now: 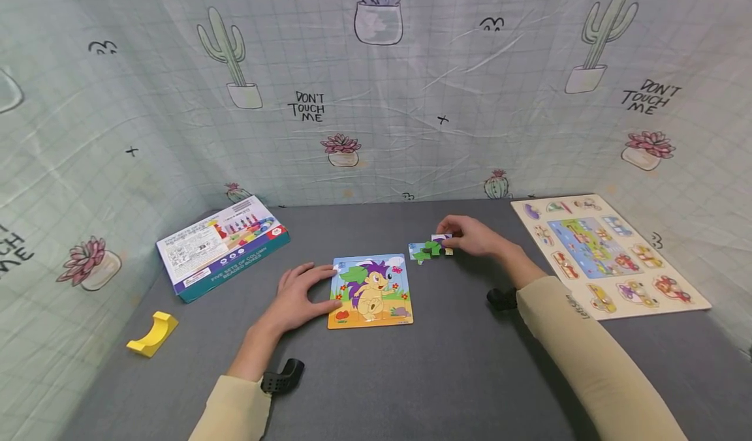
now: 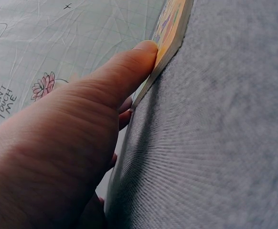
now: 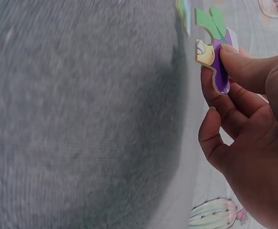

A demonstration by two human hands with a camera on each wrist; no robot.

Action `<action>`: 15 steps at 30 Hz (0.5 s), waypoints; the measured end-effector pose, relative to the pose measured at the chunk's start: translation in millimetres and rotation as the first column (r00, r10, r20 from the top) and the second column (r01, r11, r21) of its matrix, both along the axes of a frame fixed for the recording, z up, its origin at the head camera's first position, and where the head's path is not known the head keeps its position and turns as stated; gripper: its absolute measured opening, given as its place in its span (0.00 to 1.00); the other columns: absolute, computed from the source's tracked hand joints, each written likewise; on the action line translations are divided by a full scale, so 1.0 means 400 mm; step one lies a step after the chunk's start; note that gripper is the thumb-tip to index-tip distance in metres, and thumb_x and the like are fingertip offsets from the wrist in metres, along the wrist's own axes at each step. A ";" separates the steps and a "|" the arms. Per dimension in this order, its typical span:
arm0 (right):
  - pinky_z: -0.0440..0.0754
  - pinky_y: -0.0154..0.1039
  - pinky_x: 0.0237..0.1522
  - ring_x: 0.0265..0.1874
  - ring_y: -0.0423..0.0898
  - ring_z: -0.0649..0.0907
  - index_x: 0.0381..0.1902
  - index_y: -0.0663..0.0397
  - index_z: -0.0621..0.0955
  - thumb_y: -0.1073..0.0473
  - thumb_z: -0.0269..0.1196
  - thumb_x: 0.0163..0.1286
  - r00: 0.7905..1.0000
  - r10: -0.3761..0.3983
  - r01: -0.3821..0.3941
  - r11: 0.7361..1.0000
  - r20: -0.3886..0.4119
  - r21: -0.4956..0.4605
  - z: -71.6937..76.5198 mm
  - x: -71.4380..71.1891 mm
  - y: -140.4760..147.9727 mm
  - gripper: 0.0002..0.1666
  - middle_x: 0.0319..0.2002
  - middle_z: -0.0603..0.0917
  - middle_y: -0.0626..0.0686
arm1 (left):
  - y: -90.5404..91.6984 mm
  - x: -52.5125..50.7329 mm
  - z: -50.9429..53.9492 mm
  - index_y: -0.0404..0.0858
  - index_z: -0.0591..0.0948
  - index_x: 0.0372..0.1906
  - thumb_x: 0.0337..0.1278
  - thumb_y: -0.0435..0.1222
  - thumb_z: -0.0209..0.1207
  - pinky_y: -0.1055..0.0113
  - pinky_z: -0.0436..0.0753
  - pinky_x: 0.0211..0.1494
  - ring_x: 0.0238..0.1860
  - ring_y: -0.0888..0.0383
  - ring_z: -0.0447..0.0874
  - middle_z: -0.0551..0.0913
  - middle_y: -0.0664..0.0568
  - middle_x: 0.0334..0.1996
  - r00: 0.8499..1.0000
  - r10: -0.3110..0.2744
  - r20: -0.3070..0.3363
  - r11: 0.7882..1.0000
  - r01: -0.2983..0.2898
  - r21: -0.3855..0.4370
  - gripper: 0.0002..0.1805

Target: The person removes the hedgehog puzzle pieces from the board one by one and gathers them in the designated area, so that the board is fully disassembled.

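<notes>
Thumb and fingers of my right hand [image 1: 472,237] pinch one puzzle piece [image 3: 220,71], marked with green leaf and purple spines and a bit of pale face with an eye. I have it raised a little toward the table's far edge, just right of the middle. Fingers of my left hand [image 1: 299,299] are spread apart and wrap nothing; thumb and forefinger rest on the left edge of the hedgehog board [image 1: 370,294], which lies flat near the middle of the table [image 1: 376,389].

Beside my pinched piece, on its left, lies a leafy green part [image 1: 418,252] of the puzzle; I cannot tell whether that is one piece or two joined.

I judge that I am early in building the hedgehog: only this small leafy stretch lies ready, and the held piece seems meant to join it, though a gap shows at my wrist. The board shows a whole hedgehog, but I cannot tell whether that is printed backing or fitted pieces. If it is backing, most of the body, flowers and ground remain to be made, and I see no pieces for them.
</notes>
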State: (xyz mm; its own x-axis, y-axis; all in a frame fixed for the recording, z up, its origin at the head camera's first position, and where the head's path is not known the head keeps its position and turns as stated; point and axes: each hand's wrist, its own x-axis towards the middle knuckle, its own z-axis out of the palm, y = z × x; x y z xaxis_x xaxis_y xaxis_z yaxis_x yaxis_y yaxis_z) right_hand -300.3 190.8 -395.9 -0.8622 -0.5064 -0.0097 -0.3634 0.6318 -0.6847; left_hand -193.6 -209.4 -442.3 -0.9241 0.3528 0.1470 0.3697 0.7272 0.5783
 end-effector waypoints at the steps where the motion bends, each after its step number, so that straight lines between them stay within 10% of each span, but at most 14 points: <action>1: 0.74 0.45 0.43 0.39 0.50 0.79 0.48 0.63 0.79 0.67 0.63 0.73 1.000 -0.001 0.001 1.000 0.004 0.006 -0.002 -0.001 0.004 0.08 0.40 0.83 0.56 | 0.000 0.000 -0.001 0.42 0.78 0.67 0.53 0.51 0.72 0.35 0.40 0.73 0.74 0.40 0.55 0.74 0.47 0.69 1.000 -0.001 -0.001 1.000 0.001 -0.001 0.37; 15: 0.74 0.45 0.42 0.37 0.49 0.77 0.47 0.61 0.82 0.65 0.64 0.72 0.999 -0.041 0.041 0.998 -0.002 0.057 -0.036 -0.009 0.023 0.08 0.39 0.82 0.54 | 0.000 0.001 -0.002 0.42 0.78 0.68 0.53 0.52 0.72 0.35 0.40 0.73 0.74 0.40 0.55 0.74 0.47 0.69 1.000 0.007 0.000 1.000 -0.007 -0.012 0.37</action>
State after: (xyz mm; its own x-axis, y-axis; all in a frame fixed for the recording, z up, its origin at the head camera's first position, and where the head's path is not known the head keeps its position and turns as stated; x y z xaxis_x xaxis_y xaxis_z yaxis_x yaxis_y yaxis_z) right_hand -303.9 200.0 -410.5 -0.8821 -0.4696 -0.0372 -0.3370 0.6841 -0.6469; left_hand -193.2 -209.6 -443.1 -0.9266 0.3481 0.1422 0.3643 0.7369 0.5694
